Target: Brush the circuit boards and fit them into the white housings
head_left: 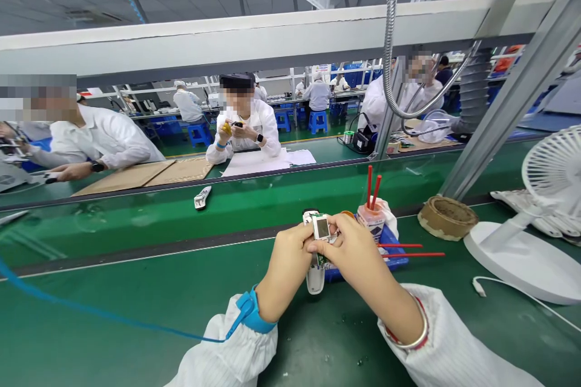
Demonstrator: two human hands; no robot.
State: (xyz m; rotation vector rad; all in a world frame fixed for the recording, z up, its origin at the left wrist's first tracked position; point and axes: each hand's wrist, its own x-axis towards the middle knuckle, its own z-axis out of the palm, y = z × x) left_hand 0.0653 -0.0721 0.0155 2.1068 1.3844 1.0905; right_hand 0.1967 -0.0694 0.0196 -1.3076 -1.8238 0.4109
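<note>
In front of me, above the green bench, is an opened white handheld device (315,281) with a green circuit board inside. A small square screen (322,228) in a white frame sits at its upper part. My left hand (288,254) is closed on the device's left side, its thumb and fingers by the screen. From the right, my right hand (351,242) pinches the screen's edge between thumb and fingers. Parts of the board and casing are hidden behind the fingers. A blue strap (261,314) with a cord circles my left wrist.
Behind my right hand stand a blue tray (397,261) and a container (372,217) with red sticks. A tape roll (447,217), white fan (554,163) and cable plug (479,287) are rightward. A white casing (202,198) lies on the green belt; co-workers sit beyond.
</note>
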